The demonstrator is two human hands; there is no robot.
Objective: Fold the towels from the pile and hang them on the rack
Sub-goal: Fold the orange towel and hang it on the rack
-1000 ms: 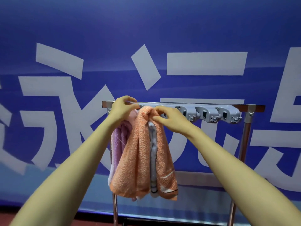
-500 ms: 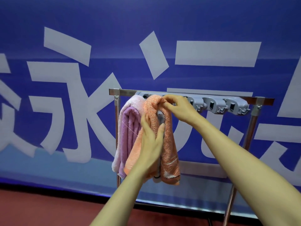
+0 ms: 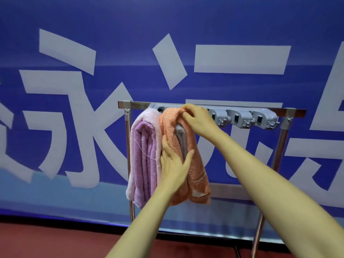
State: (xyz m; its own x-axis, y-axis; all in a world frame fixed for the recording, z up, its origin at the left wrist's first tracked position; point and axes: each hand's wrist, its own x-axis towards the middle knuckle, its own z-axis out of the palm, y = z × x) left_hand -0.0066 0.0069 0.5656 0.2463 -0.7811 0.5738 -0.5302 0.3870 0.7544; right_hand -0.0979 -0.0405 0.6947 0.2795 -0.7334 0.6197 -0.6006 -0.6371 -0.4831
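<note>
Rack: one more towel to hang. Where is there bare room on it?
Free: the gray holders between the right hand and the right post, and the open gap below them beside the orange towel. Crowded: the left end, where the purple towel and orange towel hang touching, with the left hand on the orange one.

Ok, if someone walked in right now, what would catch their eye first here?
The orange terry towel draped over the steel rack, mid-frame, with the right hand pinching its top fold and the left hand pressed flat on its front. Just left of it hangs a folded lilac terry towel, and behind, a blue banner with huge white characters fills the wall.
</note>
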